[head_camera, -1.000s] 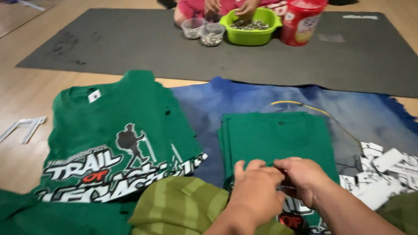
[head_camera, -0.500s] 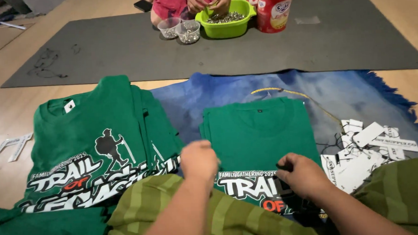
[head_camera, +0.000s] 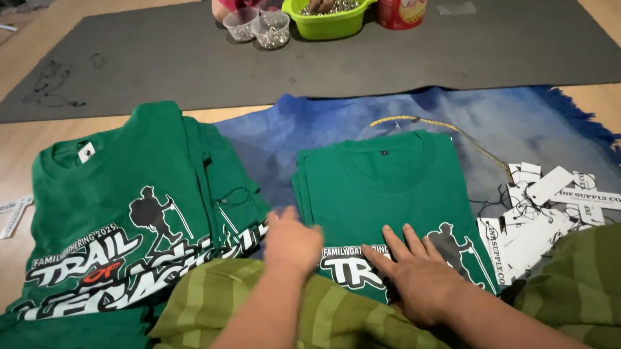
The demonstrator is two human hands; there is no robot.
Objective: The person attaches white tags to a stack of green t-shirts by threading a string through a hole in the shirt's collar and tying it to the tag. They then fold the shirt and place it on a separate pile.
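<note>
Folded green T-shirt (head_camera: pixel 389 191) lies print-up on the blue cloth (head_camera: pixel 534 124), beside the shirt stack (head_camera: pixel 135 212). My left hand (head_camera: pixel 293 240) rests loosely curled on its left edge; my right hand (head_camera: pixel 418 275) presses open-palmed on the print, flattening it. Paper tags (head_camera: pixel 546 212) lie just right.

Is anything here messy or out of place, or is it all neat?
Mostly neat. The folded green shirt under both hands lies square. The white paper tags to its right lie in a loose, overlapping heap with tangled strings, and the left green shirts sit unevenly, edges fanned out.
</note>
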